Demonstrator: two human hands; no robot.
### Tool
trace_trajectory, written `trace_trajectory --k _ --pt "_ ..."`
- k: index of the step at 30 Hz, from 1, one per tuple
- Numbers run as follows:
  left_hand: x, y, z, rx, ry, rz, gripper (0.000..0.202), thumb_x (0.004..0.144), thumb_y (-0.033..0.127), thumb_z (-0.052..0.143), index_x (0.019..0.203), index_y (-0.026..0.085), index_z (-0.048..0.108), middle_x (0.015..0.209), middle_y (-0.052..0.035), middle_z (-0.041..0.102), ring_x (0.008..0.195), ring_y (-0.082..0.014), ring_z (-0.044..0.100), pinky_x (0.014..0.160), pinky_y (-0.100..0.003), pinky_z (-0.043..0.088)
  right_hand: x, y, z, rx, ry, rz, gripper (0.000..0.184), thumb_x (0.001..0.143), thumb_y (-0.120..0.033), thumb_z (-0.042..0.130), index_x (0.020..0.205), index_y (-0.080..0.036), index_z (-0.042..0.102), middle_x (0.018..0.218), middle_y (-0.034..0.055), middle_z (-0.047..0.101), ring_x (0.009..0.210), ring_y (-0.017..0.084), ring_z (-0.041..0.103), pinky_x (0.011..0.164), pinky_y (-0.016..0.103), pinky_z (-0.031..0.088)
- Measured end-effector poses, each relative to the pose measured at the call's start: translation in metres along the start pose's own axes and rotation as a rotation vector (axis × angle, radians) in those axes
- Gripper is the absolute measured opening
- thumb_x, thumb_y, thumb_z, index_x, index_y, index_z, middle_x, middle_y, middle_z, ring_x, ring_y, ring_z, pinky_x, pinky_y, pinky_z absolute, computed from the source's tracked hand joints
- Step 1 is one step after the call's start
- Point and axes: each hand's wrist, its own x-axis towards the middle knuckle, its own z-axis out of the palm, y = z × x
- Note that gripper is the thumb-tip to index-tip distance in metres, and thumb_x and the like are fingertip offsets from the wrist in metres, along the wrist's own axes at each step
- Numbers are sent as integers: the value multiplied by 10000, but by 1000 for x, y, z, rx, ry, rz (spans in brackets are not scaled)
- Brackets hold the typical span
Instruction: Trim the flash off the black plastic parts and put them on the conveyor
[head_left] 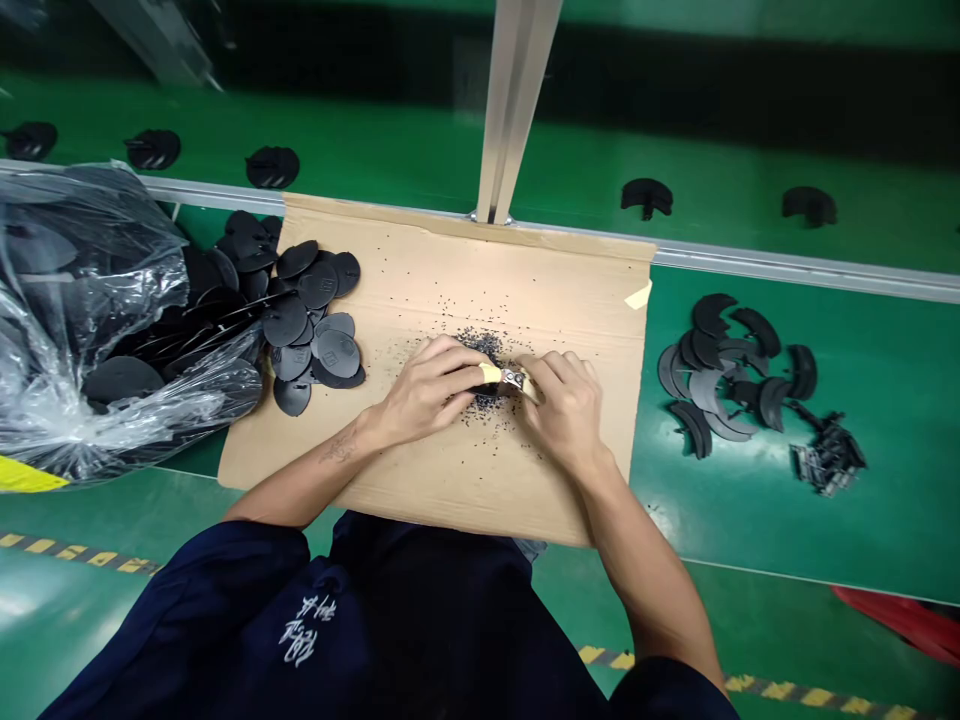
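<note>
Over the cardboard sheet [435, 480], my two hands meet above a pile of tiny black bits [484, 345]. My right hand [566, 405] is closed around small nippers [514, 378] whose metal head points left and whose handles look yellowish. Opposite it, my left hand [431, 388] is pinched on a small black plastic part [486, 386], mostly covered by the fingers. Something yellow [490, 373], like a finger wrap, shows at a left fingertip. The metal head lies right by the black part; whether its jaws touch it I cannot tell.
Black discs [337, 352] lie on the cardboard's left, beside a clear plastic bag [82, 330] of more discs. On the green table [750, 520] at right are curved black pieces [705, 385] and a small black heap [829, 455]. A metal post [517, 110] stands behind the cardboard.
</note>
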Motion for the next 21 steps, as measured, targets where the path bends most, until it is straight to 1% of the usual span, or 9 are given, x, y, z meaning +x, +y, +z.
trace_trajectory --k 3,7,9,11,13,15,17,19,21 --pt "0 -1 -1 -73 38 -28 271 959 122 595 1198 213 683 1090 -59 760 981 -192 678 867 -380 558 0 1 -1 138 -21 51 279 912 -105 558 1105 -225 721 874 56 713 768 214 540 658 357 361" --pt "1 2 -5 -192 108 -180 178 963 177 637 1134 166 684 1053 -70 783 972 -169 737 872 -336 612 4 0 -8 394 -55 153 258 904 -161 613 1123 -237 725 953 44 741 825 211 624 720 367 464" --pt "2 5 -6 -274 116 -241 169 949 178 656 1116 161 677 1065 -69 789 987 -163 751 893 -323 625 6 -2 -10 482 -64 158 236 904 -214 655 1127 -252 722 975 41 743 843 212 644 734 374 487" --pt "2 6 -6 -335 116 -259 174 933 155 662 1106 163 669 1071 -65 790 1004 -162 755 919 -320 627 6 -3 -10 502 -40 123 201 915 -226 660 1102 -262 722 951 37 736 824 207 637 716 372 480" --pt "2 5 -5 -312 119 -237 189 917 118 654 1100 162 670 1058 -64 787 995 -160 752 914 -313 624 4 -3 -8 442 23 53 181 932 -178 625 1064 -260 718 884 31 717 777 195 605 681 361 447" --pt "1 1 -4 -195 127 -163 210 906 89 635 1098 161 683 1007 -59 778 932 -159 739 848 -302 622 1 -4 -6 324 98 -52 192 936 -127 600 1027 -250 716 803 27 689 728 187 558 648 356 397" --pt "-1 -3 -3 -53 105 -79 256 900 60 598 1108 169 700 978 -58 759 889 -166 714 790 -310 610 0 -6 -5 246 137 -155 187 940 -118 600 1006 -244 720 748 22 666 695 183 524 631 360 359" --pt "-3 -6 -2 3 58 -35 330 886 22 555 1130 183 709 1027 -71 745 921 -178 701 787 -324 606 0 -9 -8 331 106 -206 124 946 -173 641 1007 -244 722 739 18 663 686 177 530 629 359 366" --pt "-4 -7 -1 -40 29 -38 394 866 -14 524 1150 183 712 1117 -94 733 1006 -190 703 830 -334 611 2 -11 -14 563 42 -169 70 945 -249 685 1009 -244 711 763 13 673 678 166 562 625 348 406"
